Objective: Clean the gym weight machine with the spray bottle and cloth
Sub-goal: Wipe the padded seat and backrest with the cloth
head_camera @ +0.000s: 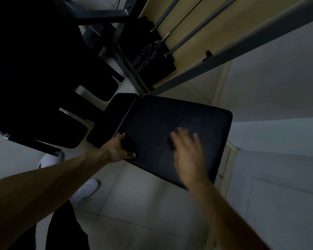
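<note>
Black padding covers the bench (pixel 179 112) of the weight machine (pixel 148 56), which lies just ahead of and below both arms. At its near left edge the left hand (pixel 118 148) grips the pad, while the right hand (pixel 186 152), blurred and with fingers spread, is over the middle. No spray bottle shows, and the gloom hides whether a cloth lies under that palm.

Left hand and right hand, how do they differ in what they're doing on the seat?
The left hand grips the seat at its near corner, fingers curled round the edge; the right hand is over the seat's middle, fingers spread. The left hand looks sharp; the right hand is blurred. Both are bare and at the same black seat.
</note>
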{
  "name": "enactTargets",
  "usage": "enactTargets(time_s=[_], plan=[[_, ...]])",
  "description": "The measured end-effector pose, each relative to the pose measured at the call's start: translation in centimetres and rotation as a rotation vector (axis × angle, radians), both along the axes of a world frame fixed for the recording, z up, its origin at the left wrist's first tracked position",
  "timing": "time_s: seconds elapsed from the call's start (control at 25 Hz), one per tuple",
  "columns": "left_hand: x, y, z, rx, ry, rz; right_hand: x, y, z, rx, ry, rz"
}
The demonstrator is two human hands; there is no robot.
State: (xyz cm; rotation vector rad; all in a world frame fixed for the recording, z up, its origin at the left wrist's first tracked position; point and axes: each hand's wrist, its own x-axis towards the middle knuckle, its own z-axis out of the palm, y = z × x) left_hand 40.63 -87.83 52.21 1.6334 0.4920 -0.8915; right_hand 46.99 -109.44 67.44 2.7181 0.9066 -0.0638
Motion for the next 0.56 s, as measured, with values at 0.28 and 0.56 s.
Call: enactTargets(time_s=[0.28, 0.56], plan=[[-0.7, 0.4, -1.0, 0.034, -0.070, 0.001, -4.6, -0.5, -0.7, -0.004, 0.223, 0.351], [-1.4, 0.4, -2.4, 0.057, -0.136, 0.005, 1.6, 1.6, -1.0, -0.013, -0.016, -0.079]])
